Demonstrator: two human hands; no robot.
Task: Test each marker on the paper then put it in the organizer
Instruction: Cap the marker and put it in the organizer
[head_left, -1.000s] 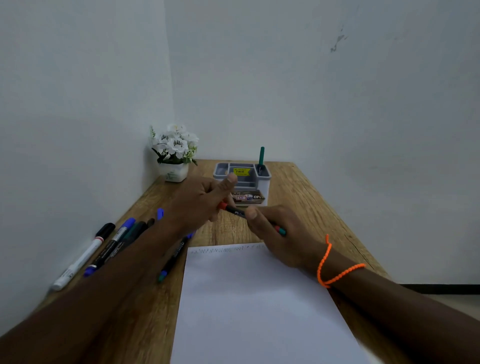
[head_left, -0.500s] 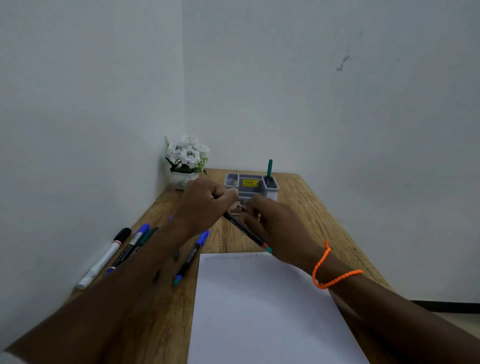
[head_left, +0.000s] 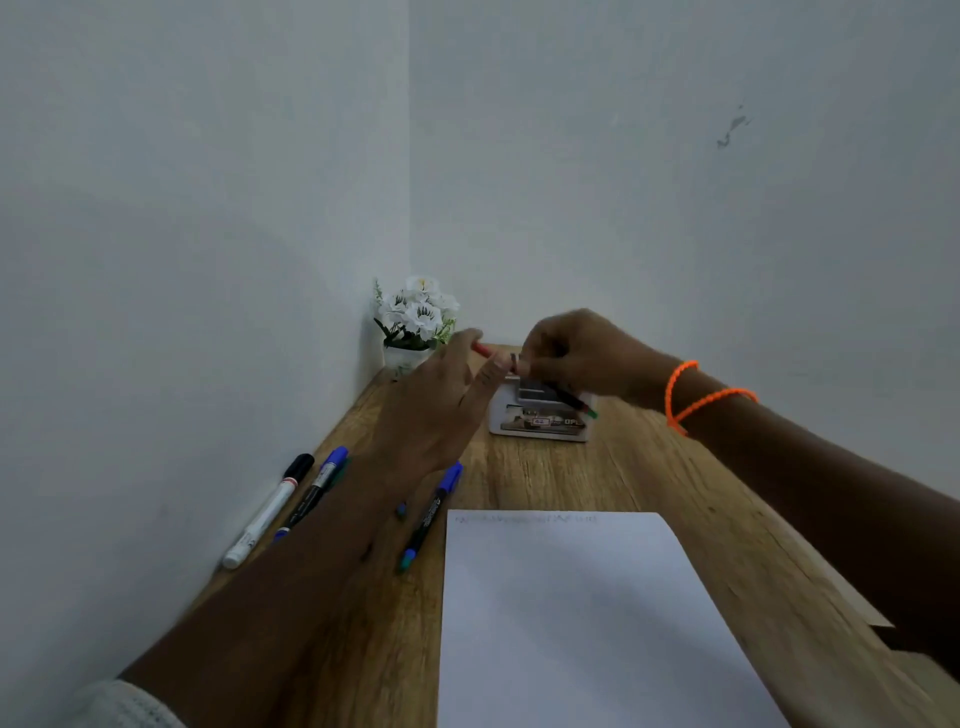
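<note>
A black marker (head_left: 569, 397) with a green rear end is held above the grey-white organizer (head_left: 540, 427) at the far end of the table. My right hand (head_left: 576, 353) grips its barrel. My left hand (head_left: 441, 400) pinches the marker's red cap (head_left: 481, 349) between thumb and forefinger; I cannot tell whether the cap is off. The white paper (head_left: 571, 623) lies near me with faint scribbles along its top edge. Three more markers lie at left: a white one with a black cap (head_left: 265, 514), a blue-capped one (head_left: 318, 486) and another blue-capped one (head_left: 434, 512) beside the paper.
A small white pot of white flowers (head_left: 415, 325) stands in the far left corner against the walls. The wooden table (head_left: 649, 483) ends at the right edge past my right forearm, which wears an orange beaded band (head_left: 696, 397).
Both hands lifted and carried the red-capped marker away from the paper to above the organizer. The green marker standing in the organizer is now hidden behind my right hand.
</note>
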